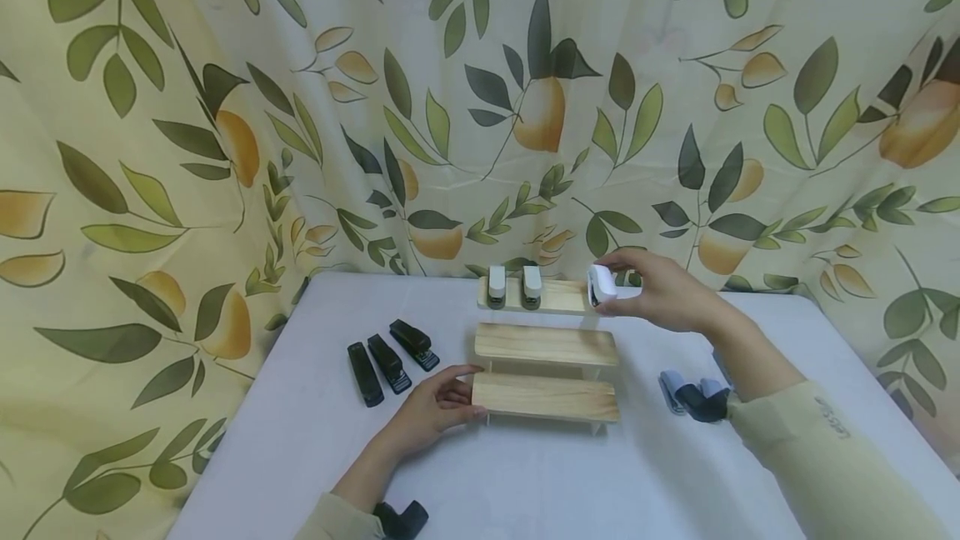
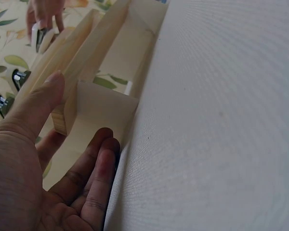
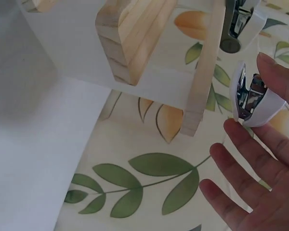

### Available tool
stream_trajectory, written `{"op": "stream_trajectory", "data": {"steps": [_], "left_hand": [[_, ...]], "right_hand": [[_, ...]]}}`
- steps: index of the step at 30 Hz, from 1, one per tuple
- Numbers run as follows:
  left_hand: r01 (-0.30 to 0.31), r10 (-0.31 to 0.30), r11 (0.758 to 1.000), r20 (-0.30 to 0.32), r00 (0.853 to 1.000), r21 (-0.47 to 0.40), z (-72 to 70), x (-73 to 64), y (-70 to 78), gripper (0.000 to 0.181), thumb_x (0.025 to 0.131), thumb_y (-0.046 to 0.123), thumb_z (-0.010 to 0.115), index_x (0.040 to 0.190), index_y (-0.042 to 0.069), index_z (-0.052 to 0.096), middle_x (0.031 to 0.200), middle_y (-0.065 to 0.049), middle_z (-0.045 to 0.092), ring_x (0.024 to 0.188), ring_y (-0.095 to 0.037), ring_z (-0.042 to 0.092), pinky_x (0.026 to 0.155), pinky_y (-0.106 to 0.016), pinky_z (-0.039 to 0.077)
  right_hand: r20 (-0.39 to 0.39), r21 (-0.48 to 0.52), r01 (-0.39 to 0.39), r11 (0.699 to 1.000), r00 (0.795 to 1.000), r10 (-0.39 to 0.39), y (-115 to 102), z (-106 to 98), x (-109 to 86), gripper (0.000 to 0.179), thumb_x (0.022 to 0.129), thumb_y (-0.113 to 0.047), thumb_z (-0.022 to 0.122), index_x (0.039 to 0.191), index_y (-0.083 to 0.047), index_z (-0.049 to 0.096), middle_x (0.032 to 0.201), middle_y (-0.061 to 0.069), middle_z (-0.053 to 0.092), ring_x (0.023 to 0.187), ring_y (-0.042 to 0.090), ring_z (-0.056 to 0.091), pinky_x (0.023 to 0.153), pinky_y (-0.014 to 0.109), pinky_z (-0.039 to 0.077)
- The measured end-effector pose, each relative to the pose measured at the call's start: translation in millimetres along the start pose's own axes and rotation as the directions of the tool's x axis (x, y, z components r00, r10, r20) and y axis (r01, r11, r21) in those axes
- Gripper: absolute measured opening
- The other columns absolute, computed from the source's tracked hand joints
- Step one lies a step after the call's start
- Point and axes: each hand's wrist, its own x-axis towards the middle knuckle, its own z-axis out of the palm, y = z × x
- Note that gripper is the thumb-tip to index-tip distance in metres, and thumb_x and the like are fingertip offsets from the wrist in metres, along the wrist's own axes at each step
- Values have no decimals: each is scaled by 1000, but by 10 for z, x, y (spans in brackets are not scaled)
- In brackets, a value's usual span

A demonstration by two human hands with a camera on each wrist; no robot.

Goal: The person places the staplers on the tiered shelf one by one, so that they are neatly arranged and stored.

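Note:
A stepped display stand (image 1: 543, 396) has pale wooden shelves on white supports. My left hand (image 1: 438, 408) grips the left end of its front, lowest shelf; in the left wrist view the thumb (image 2: 50, 94) lies along the wood and the other fingers curl below. My right hand (image 1: 667, 294) pinches a white stapler (image 1: 602, 284) between thumb and fingers, over the right end of the back shelf (image 1: 562, 296). In the right wrist view this stapler (image 3: 269, 114) appears beside that shelf's end. Two white staplers, one far left (image 1: 497, 286) and one beside it (image 1: 531, 286), stand on the back shelf.
Several black staplers (image 1: 390, 361) lie in a slanted row left of the stand. Blue staplers (image 1: 672, 390) lie to the right, partly hidden by my right wrist and its black strap. A leaf-patterned curtain (image 1: 480, 107) hangs behind the white table (image 1: 300, 440).

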Motion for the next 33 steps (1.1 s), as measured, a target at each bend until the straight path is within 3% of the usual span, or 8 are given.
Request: {"op": "stream_trajectory", "data": {"steps": [9,22,33], "left_hand": [[-2,2,1000,5,1000,4,-2,0,-33,62,88,34,83,145,32,57,114,-3,69,104,-15,69,91,-22,57],[3,-3,1000,7,1000,-12,10,-10,-19,62,89,34,83,145,31,57,115,-5,69,104,-16,69,90,-20,56],[-5,5,1000,10,1000,-6,7,-5,-28,60,90,34,82,145,31,58,115,-4,69,104,-14,68,90,-20,57]], "right_hand": [[12,14,19,1000,1000,-19,-65,75,88,66,84,-30,87,139,-8,58,130,14,67,119,34,62,97,56,50],[41,56,-8,998,999,6,-136,184,204,68,84,-34,87,140,-9,57,137,16,64,131,41,57,108,67,45],[68,81,-39,996,997,33,-188,221,245,67,85,-35,86,141,-12,57,140,18,62,131,42,57,107,66,46]]}}
